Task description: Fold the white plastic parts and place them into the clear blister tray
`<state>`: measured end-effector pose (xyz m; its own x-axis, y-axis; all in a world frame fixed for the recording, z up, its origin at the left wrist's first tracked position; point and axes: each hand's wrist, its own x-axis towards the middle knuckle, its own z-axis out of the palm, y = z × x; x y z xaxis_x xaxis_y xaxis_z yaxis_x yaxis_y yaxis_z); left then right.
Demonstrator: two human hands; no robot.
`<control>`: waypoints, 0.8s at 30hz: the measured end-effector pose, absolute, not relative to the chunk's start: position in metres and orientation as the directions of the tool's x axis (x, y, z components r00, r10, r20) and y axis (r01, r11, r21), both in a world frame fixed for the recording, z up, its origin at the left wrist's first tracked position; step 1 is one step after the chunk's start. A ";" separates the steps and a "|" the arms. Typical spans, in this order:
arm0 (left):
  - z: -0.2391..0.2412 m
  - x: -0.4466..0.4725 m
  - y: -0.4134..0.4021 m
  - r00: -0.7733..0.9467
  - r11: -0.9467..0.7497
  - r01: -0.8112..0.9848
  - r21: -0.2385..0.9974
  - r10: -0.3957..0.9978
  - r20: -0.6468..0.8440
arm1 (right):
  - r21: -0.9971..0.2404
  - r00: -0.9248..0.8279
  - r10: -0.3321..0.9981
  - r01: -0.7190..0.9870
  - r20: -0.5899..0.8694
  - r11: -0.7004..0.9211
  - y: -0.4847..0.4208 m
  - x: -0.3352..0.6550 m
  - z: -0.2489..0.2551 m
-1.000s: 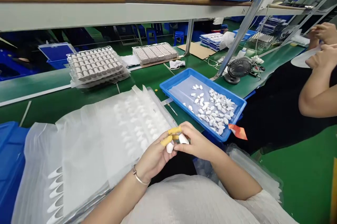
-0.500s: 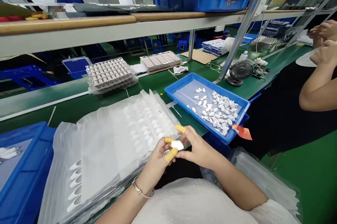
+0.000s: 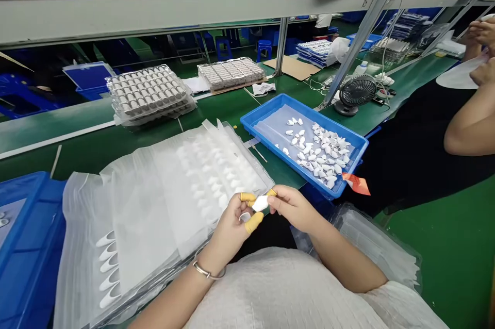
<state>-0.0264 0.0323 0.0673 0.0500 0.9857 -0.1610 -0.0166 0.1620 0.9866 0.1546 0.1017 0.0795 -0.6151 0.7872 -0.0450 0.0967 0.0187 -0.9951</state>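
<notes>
My left hand (image 3: 232,228) and my right hand (image 3: 292,208) meet close to my body, just past the table's near edge. Both wear yellow finger cots. Between their fingertips they pinch a small white plastic cap (image 3: 260,203). A second white piece (image 3: 244,217) rests in my left palm. To the left lies a stack of clear plastic bags (image 3: 154,200) covering rows of white parts. A blue tray (image 3: 350,139) with several loose white caps (image 3: 320,153) stands to the right of my hands.
Clear blister trays of cylinders (image 3: 149,94) and flat parts (image 3: 231,73) sit across the green belt. A blue bin (image 3: 23,246) stands at the left, a small black fan (image 3: 353,94) at the right. A co-worker's arm (image 3: 469,128) reaches in at the right edge.
The white cap has turned between my fingertips and the hands have shifted slightly. The view tilted up, then back down.
</notes>
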 end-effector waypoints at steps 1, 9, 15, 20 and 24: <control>0.068 -0.028 0.033 0.095 0.165 -0.023 0.986 0.982 -0.163 | -0.994 -0.633 0.772 0.113 -0.064 0.010 0.105 0.155 0.081; 0.070 -0.033 0.035 0.124 0.054 0.217 0.975 0.989 -0.083 | -0.985 -0.631 0.764 0.166 -0.138 -0.041 0.108 0.141 0.072; 0.064 -0.033 0.035 0.142 -0.011 0.350 0.937 0.989 -0.041 | -0.904 -0.512 0.857 0.338 0.057 0.262 0.110 0.135 0.070; 0.071 -0.028 0.040 0.122 0.088 0.189 0.978 0.986 -0.112 | -0.809 -0.286 0.939 0.497 0.190 0.315 0.137 0.155 0.063; 0.074 -0.028 0.044 0.096 0.152 0.166 0.974 0.981 -0.169 | -0.852 -0.208 0.948 0.423 0.239 0.308 0.147 0.169 0.054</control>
<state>-0.0276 0.0438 0.0745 0.0955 0.9810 -0.1690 0.1660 0.1517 0.9744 0.1689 0.1472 0.0542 -0.2083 0.9485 0.2388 0.4231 0.3075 -0.8523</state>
